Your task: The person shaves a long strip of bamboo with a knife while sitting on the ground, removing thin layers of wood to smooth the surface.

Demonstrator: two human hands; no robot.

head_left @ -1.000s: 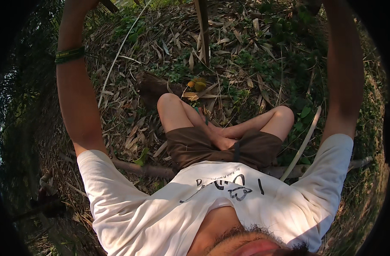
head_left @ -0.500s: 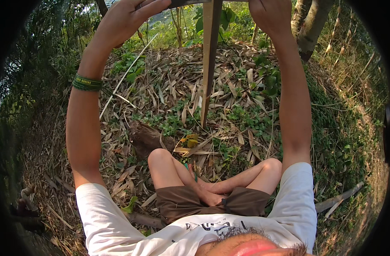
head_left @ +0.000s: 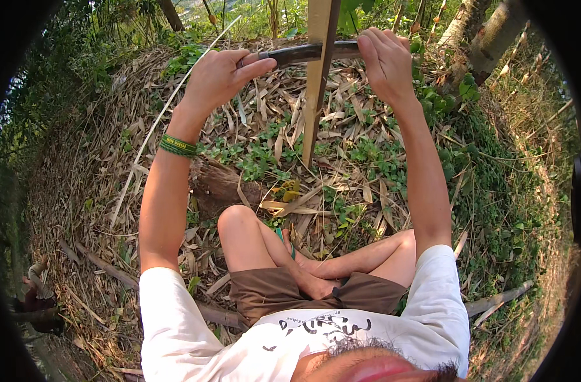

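Observation:
A long, squared wooden stick (head_left: pixel 316 95) stands upright ahead of me, its lower end down among the leaves and its top beyond the picture's edge. Across its upper part lies a dark, slightly curved blade (head_left: pixel 295 54), roughly level, meeting the wood. My left hand (head_left: pixel 222 76) is closed round the blade's left end, thumb stretched along it; a ring is on one finger. On the other side, my right hand (head_left: pixel 387 67) grips the blade's right end with its fingers wrapped over. Those fingers hide that end of the blade.
My crossed legs (head_left: pixel 252 245) are below the stick. A weathered stump (head_left: pixel 220 184) sits near my left knee. Dry leaves (head_left: pixel 271 114) and green plants cover the slope. Tree trunks (head_left: pixel 497 41) rise at the far right; a fallen branch (head_left: pixel 504 299) lies at my right.
Both hands have come down and nearer along the stick, bringing the blade fully into view. My left forearm has swung inward, to the right. Both hands keep their grip.

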